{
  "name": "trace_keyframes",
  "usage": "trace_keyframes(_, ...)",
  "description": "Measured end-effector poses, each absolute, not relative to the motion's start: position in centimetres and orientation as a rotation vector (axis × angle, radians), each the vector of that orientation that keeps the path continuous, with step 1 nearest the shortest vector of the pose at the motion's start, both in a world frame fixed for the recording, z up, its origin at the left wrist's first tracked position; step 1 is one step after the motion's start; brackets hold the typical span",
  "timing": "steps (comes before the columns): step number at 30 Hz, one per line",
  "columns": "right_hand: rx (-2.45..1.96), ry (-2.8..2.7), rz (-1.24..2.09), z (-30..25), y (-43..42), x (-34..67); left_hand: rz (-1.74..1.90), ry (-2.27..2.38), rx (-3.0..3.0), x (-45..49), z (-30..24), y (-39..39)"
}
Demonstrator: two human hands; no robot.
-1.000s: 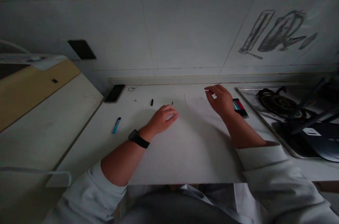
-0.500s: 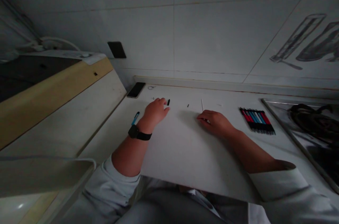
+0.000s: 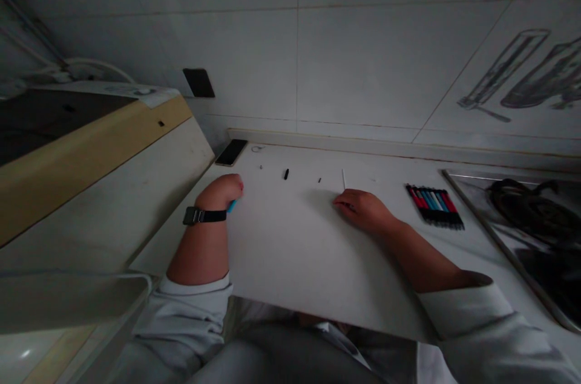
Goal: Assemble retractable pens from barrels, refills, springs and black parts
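My left hand [image 3: 222,190] is at the left part of the white counter, its fingers curled down around a blue pen barrel [image 3: 232,205]. Only a short blue piece of that barrel shows below the fingers; the rest is hidden. My right hand [image 3: 363,210] rests on the counter with its fingers pinched together, and whatever lies between them is too small to make out. Just behind its knuckles is a thin white stick [image 3: 344,178]. Between the hands lie a black pen grip piece [image 3: 286,174] and a tiny dark piece [image 3: 319,180].
A phone [image 3: 231,152] and a thin ring [image 3: 257,149] lie near the wall, a tiny bit [image 3: 261,167] before them. On the right, a row of several coloured pens [image 3: 434,207] sits beside a gas stove [image 3: 508,221]. A cream-sided cabinet [image 3: 136,190] bounds the left.
My left hand has moved left, away from beside the black piece, and has closed over the blue pen barrel. My right hand has stayed in nearly the same place.
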State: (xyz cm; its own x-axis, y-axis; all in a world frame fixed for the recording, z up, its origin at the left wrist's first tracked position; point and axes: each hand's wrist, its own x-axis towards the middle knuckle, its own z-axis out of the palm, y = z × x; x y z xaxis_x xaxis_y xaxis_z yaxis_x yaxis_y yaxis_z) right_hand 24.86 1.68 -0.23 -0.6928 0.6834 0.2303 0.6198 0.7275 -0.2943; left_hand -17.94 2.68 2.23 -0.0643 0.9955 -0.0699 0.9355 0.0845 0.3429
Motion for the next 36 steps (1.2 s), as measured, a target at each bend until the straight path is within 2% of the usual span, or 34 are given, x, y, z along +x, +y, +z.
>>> trace_keyframes(3, -0.996, -2.583, 0.287, -0.3, 1.5, 24.6, 0.429, 1.91, 1.899, -14.5, 2.7, 3.0)
trace_keyframes(6, -0.995, -2.505, 0.339, -0.1, 0.8, 23.8, 0.834, 1.283, 1.73, -10.1, 3.0, 2.7)
trace_keyframes(10, -0.932, -2.331, 0.686, 0.2, -0.3, 22.3, 1.026, 0.92, 1.661, -4.8, 2.1, 1.4)
trace_keyframes(13, -0.921, -2.2, 0.842, -0.1, -0.6, 21.6, 1.123, 0.892, 1.743, -2.5, 1.1, 0.4)
trace_keyframes(17, -1.086, -1.949, 0.821, -1.0, 0.2, 21.5, 1.137, 0.976, 1.847, -1.7, -0.1, 0.3)
trace_keyframes(23, -0.982, -1.594, 1.196, -0.9, 1.3, 21.8, 0.988, 0.966, 2.182, -1.6, -1.2, 0.7)
trace_keyframes(32, -0.923, -1.748, 1.168, -1.7, 1.2, 20.8, 0.908, 1.006, 2.049, -1.1, -1.3, 0.5)
trace_keyframes(34, -0.943, -1.774, 1.082, -1.5, 1.5, 21.4, 0.912, 1.033, 2.04, -1.1, -1.4, 0.6)
trace_keyframes(36, -1.035, -1.783, 0.859, -1.1, 2.3, 23.0, 0.921, 1.068, 2.05, -1.2, -1.4, 0.6)
